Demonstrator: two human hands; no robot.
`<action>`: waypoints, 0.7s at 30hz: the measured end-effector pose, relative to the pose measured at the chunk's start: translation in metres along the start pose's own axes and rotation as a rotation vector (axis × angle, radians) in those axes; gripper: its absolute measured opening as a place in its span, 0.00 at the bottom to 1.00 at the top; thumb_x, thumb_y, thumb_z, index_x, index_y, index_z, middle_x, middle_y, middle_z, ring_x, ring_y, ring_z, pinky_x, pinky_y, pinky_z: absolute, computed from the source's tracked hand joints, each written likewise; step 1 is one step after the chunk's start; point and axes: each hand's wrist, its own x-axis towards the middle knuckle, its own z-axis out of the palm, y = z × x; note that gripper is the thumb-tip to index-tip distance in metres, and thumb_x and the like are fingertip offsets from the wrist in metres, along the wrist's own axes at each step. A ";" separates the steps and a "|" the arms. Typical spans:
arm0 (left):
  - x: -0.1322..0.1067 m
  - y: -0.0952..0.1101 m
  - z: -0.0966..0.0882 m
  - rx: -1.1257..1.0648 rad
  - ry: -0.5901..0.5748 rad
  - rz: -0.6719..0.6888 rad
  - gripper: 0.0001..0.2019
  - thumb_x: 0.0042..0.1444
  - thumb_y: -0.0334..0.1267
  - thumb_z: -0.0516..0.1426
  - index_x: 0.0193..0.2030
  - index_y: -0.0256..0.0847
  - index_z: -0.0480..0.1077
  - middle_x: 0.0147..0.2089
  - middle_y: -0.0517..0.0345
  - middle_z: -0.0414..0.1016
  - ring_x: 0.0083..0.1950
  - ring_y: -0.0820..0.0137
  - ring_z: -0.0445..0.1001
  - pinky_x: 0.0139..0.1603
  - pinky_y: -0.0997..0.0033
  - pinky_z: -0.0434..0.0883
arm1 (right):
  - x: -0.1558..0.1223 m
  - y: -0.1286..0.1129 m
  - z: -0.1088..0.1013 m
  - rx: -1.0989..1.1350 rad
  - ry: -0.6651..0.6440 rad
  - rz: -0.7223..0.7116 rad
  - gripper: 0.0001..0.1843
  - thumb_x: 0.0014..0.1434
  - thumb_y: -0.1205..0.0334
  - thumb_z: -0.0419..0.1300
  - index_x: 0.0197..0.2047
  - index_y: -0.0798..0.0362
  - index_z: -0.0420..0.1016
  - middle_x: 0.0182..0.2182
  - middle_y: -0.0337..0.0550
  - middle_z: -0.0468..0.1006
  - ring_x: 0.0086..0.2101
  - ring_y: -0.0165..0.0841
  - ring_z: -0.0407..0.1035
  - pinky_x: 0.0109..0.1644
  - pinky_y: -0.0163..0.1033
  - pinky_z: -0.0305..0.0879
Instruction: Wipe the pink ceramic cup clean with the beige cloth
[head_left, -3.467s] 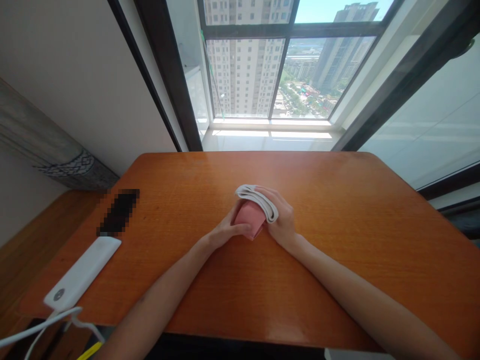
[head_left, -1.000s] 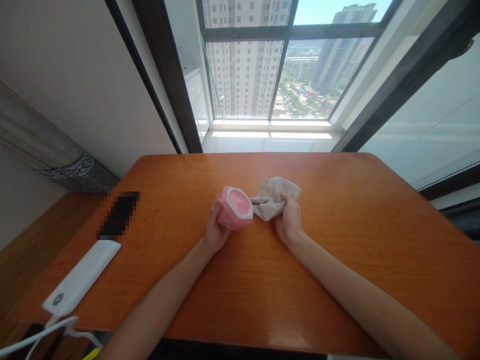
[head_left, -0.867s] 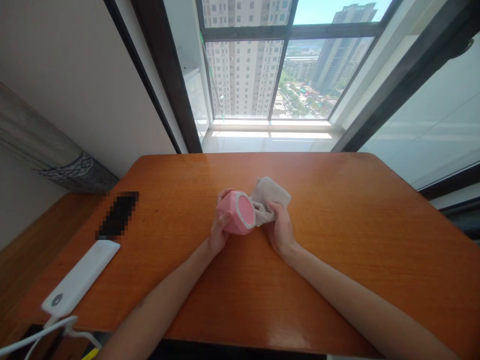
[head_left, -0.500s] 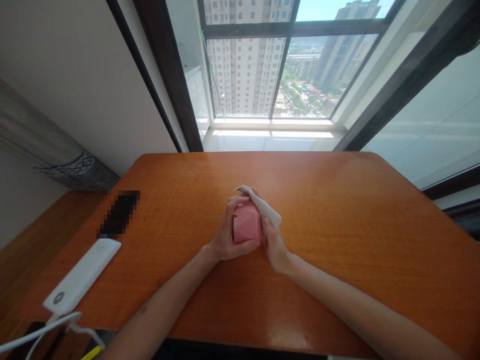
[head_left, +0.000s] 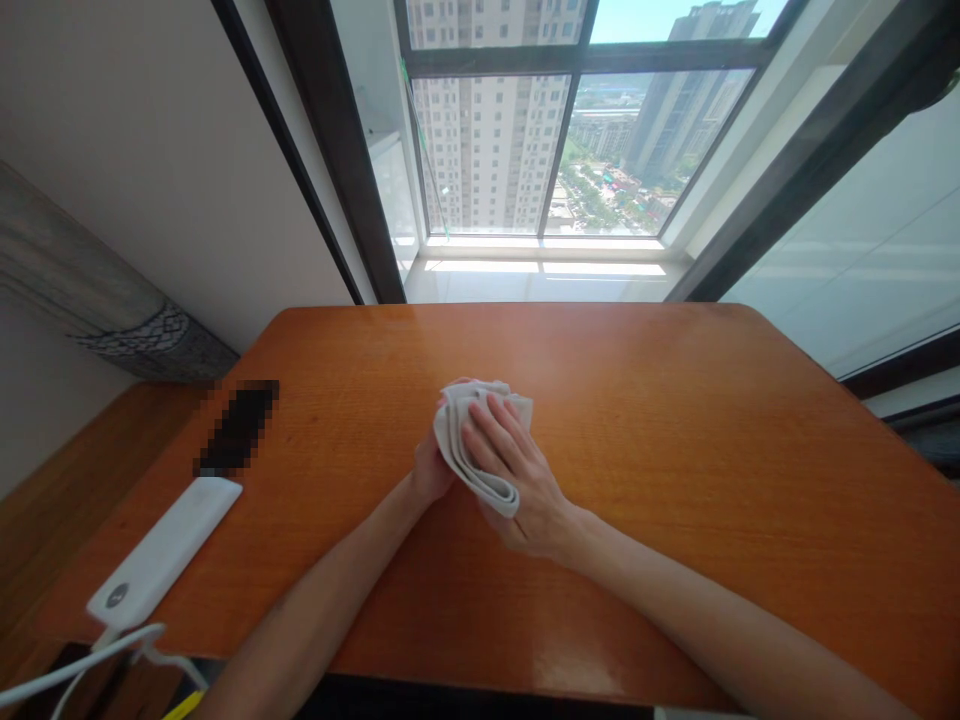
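A crumpled off-white cloth [head_left: 469, 432] sits bunched at the middle of the orange wooden table [head_left: 675, 450], held off its surface between my hands. My right hand [head_left: 516, 480] lies over the cloth, fingers spread and pressing on it. My left hand [head_left: 429, 470] cups the cloth from below and the far side, with most fingers hidden behind it. The pink, rounded object from the earlier views does not show and is probably inside the cloth, though I cannot confirm that.
Left on the table lie a pixelated dark flat object [head_left: 238, 428] and a white power bank [head_left: 163, 550] with a white cable [head_left: 82, 665]. A tall window [head_left: 487, 150] stands beyond the far edge.
The cloth has moved from the pink object's far side to wrap over it, hiding it. My right hand now lies on top of the cloth, instead of pinching it at the side.
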 end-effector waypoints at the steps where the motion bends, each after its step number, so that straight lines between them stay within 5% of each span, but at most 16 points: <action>1: 0.004 0.004 -0.002 0.032 -0.033 0.079 0.29 0.54 0.59 0.70 0.60 0.49 0.78 0.65 0.50 0.79 0.78 0.44 0.67 0.79 0.46 0.65 | 0.000 0.000 0.003 0.062 0.065 0.092 0.40 0.77 0.51 0.50 0.86 0.39 0.40 0.82 0.42 0.51 0.81 0.51 0.39 0.83 0.71 0.38; 6: 0.009 0.013 -0.011 0.508 -0.336 0.626 0.41 0.47 0.41 0.75 0.69 0.46 0.70 0.71 0.43 0.71 0.74 0.42 0.66 0.79 0.42 0.60 | 0.010 0.008 0.014 0.563 0.304 0.609 0.33 0.79 0.40 0.45 0.80 0.44 0.61 0.77 0.46 0.66 0.78 0.42 0.53 0.83 0.60 0.47; 12: 0.013 0.022 -0.015 0.696 -0.498 0.484 0.41 0.26 0.33 0.81 0.54 0.50 0.82 0.66 0.42 0.76 0.72 0.36 0.66 0.81 0.35 0.51 | 0.021 0.011 0.008 1.116 0.341 1.058 0.36 0.73 0.33 0.52 0.63 0.53 0.80 0.55 0.50 0.87 0.58 0.47 0.80 0.67 0.58 0.76; 16: 0.008 0.024 -0.005 0.500 -0.331 0.503 0.42 0.29 0.34 0.81 0.56 0.47 0.80 0.65 0.42 0.75 0.71 0.40 0.68 0.80 0.39 0.54 | 0.014 0.001 0.011 0.914 0.345 0.835 0.35 0.77 0.38 0.47 0.72 0.51 0.74 0.66 0.49 0.80 0.68 0.47 0.72 0.74 0.59 0.69; 21: 0.012 0.027 0.001 0.030 -0.101 0.248 0.30 0.54 0.50 0.73 0.61 0.47 0.74 0.60 0.50 0.76 0.66 0.52 0.74 0.75 0.53 0.66 | 0.000 -0.009 0.013 0.249 0.165 0.305 0.36 0.80 0.51 0.45 0.85 0.41 0.43 0.83 0.42 0.50 0.81 0.49 0.42 0.82 0.67 0.49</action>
